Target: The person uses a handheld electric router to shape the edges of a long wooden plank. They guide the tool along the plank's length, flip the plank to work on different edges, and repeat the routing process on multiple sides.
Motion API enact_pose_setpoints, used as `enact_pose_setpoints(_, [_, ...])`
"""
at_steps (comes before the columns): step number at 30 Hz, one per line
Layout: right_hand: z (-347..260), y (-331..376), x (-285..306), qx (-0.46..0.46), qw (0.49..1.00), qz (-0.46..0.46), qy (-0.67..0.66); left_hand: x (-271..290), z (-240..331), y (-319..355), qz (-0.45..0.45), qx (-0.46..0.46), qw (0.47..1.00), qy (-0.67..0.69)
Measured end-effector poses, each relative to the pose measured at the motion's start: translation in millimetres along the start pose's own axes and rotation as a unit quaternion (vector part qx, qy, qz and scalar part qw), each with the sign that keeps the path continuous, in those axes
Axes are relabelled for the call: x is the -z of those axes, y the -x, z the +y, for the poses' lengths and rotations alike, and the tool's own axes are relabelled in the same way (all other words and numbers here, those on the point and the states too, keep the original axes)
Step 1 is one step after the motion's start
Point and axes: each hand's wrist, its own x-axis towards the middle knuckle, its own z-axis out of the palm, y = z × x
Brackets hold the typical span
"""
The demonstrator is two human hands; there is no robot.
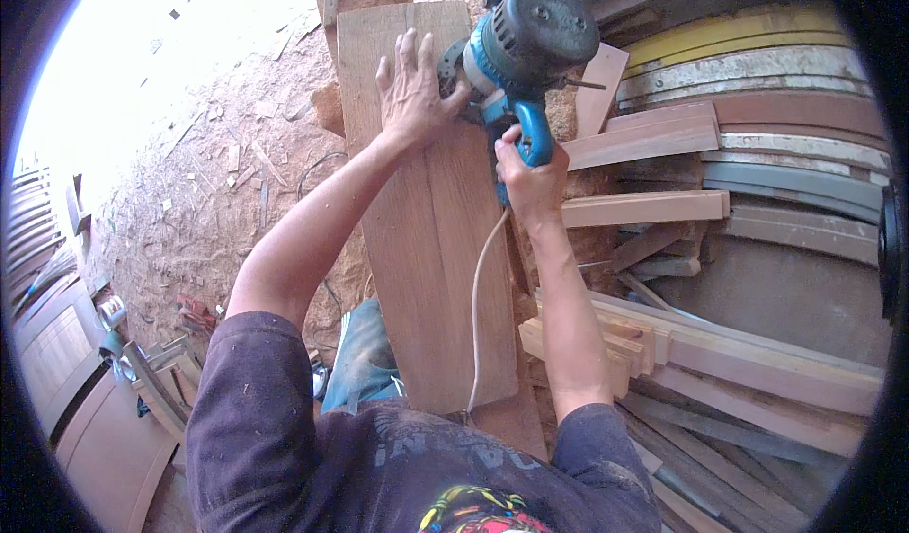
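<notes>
A long brown wooden board [421, 277] runs away from my body. At its far right edge stands a blue router [488, 55] with a round black motor cap and a loop handle. My right hand [532, 173] is wrapped round that handle. My left hand [413, 93] lies on the far part of the board, fingers spread, its thumb against the router's base. From the handle a pale cord [478, 296] trails back over the board toward me. The router's bit is hidden under its body.
Stacked planks and beams [757, 363] fill the right side, some ends close to my right forearm. Sawdust and wood scraps [256, 164] cover the ground at left. Panels [114, 448] lean at lower left. A dusty blue trouser leg [365, 358] shows beside the board.
</notes>
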Motion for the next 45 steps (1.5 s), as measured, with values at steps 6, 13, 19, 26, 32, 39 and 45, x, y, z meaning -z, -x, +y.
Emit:
enact_pose_setpoints(6, [14.4, 60.9, 21.8, -0.006, 0.999, -0.003, -0.042, 15.1, 22.7, 59.4, -0.054, 0.003, 0.999, 0.007])
enact_pose_setpoints(13, [22.8, 127.0, 48.2, 0.011, 1.0, -0.004, -0.005, 25.0, 38.0, 124.9, -0.086, -0.004, 0.996, 0.005])
enact_pose_setpoints(19, [38.0, 179.7, 71.9, 0.029, 0.999, 0.0, -0.013, 34.7, 56.8, 179.4, -0.112, -0.007, 0.994, -0.006])
enact_pose_setpoints(26, [51.4, 241.0, 93.0, 0.047, 0.999, 0.018, 0.018, 44.5, 75.4, 242.5, -0.111, -0.011, 0.994, 0.019])
enact_pose_setpoints(32, [52.4, 290.1, 113.6, 0.042, 0.999, 0.014, 0.007, 52.6, 88.6, 291.4, -0.113, -0.016, 0.993, 0.025])
enact_pose_setpoints(39, [74.5, 351.8, 133.7, 0.027, 0.999, 0.022, -0.006, 56.4, 103.6, 354.6, -0.115, -0.018, 0.993, -0.004])
enact_pose_setpoints(45, [78.9, 403.9, 154.6, 0.002, 1.0, 0.001, -0.029, 63.1, 117.5, 408.7, -0.109, -0.015, 0.994, -0.004])
